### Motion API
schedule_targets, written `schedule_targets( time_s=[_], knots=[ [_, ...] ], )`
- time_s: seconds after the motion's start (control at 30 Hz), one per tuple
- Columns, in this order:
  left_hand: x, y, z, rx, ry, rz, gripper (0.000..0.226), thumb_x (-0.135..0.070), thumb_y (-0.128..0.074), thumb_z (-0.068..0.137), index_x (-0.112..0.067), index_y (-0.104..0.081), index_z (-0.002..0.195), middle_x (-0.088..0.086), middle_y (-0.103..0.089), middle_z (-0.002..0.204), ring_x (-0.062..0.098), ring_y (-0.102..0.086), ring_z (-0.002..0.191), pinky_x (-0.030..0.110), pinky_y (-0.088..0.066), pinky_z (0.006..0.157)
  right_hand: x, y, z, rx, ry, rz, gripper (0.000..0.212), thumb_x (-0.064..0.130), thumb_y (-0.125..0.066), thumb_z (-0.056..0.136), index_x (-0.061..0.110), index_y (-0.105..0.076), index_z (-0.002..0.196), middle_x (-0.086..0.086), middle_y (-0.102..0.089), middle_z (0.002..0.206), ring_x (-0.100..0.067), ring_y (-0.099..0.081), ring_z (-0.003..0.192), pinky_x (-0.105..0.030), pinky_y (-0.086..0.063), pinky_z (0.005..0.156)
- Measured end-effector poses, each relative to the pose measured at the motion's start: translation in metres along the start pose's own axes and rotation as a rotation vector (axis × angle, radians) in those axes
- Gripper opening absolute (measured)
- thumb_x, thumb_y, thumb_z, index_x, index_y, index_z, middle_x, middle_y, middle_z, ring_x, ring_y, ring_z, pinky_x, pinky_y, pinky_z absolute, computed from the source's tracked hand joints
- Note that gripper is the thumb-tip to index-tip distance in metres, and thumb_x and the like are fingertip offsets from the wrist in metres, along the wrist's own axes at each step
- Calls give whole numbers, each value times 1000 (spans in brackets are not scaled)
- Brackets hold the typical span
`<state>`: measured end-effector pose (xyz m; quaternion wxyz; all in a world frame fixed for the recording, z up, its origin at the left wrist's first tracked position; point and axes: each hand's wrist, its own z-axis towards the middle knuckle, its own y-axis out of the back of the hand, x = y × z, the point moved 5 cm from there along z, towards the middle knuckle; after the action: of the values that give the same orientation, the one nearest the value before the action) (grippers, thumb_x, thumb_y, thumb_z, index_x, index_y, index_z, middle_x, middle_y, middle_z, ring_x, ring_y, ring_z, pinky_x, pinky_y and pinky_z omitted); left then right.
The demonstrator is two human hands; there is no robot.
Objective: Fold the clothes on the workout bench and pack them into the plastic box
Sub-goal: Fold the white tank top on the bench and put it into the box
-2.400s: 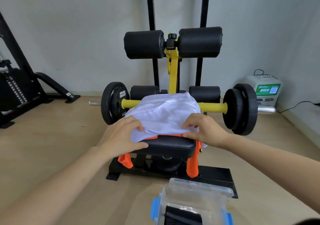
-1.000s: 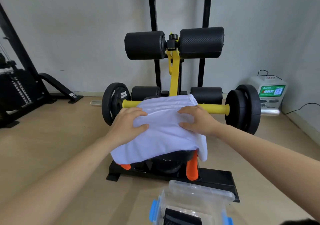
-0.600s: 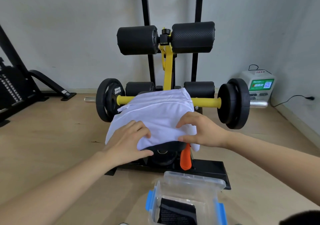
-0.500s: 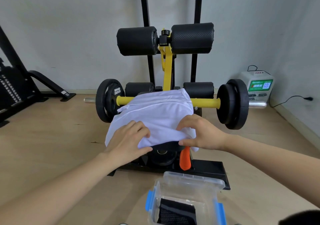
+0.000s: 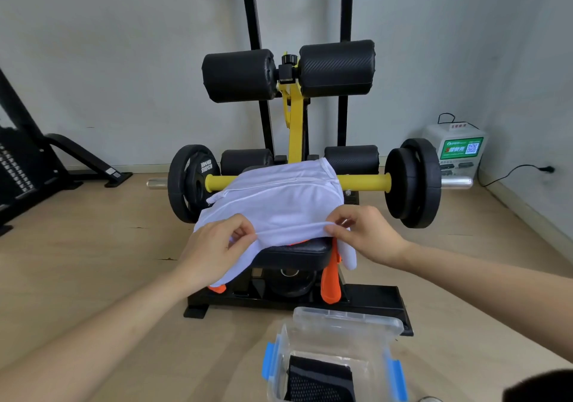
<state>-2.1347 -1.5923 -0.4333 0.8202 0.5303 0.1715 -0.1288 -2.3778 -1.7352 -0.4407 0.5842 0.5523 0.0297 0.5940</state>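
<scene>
A white garment [image 5: 279,203] lies spread over the black padded seat of the workout bench [image 5: 294,251]. My left hand [image 5: 217,246] pinches its near hem at the left, and my right hand [image 5: 362,234] pinches the same hem at the right, lifting the edge slightly. An orange garment [image 5: 331,284] lies under the white one and hangs off the seat on both sides. The clear plastic box [image 5: 338,327] with blue latches stands open on the floor in front of the bench, with a folded black mesh garment [image 5: 319,380] inside.
A barbell with a yellow bar [image 5: 362,181] and black weight plates [image 5: 415,181] crosses behind the seat. Black roller pads [image 5: 288,73] rise above. A white charging unit [image 5: 455,150] stands by the right wall. Dark gym equipment [image 5: 28,166] stands at the left.
Both hands have gone from pressing flat on the white garment to pinching its near hem. The hem is now raised, uncovering the front of the black seat.
</scene>
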Motion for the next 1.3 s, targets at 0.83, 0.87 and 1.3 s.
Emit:
schedule_targets(
  time_s=[0.83,0.87,1.3],
  knots=[
    [19,51,20,-144,106,-22,12,-23,-70,91,-29,-78,84,-10,-75,75,8,-69,74,28,-52,68,5,39,32,-63,-34,-58,8,11,-66,91,11,-74,93,4,-73,87,-10,-66,82,-28,-53,79],
    [21,55,26,-165,117,-47,12,-21,-71,90,-29,-78,85,-10,-75,77,7,-69,77,28,-51,69,4,41,36,-84,-39,-77,9,11,-66,91,11,-74,93,4,-73,88,-11,-67,83,-25,-52,78],
    [61,64,123,-269,237,-6,8,-28,-67,93,-29,-74,89,-10,-71,82,19,-65,84,37,-54,72,-20,60,143,-133,-37,-424,16,5,-59,89,10,-74,91,0,-66,81,-22,-58,77,-26,-37,68]
  ],
)
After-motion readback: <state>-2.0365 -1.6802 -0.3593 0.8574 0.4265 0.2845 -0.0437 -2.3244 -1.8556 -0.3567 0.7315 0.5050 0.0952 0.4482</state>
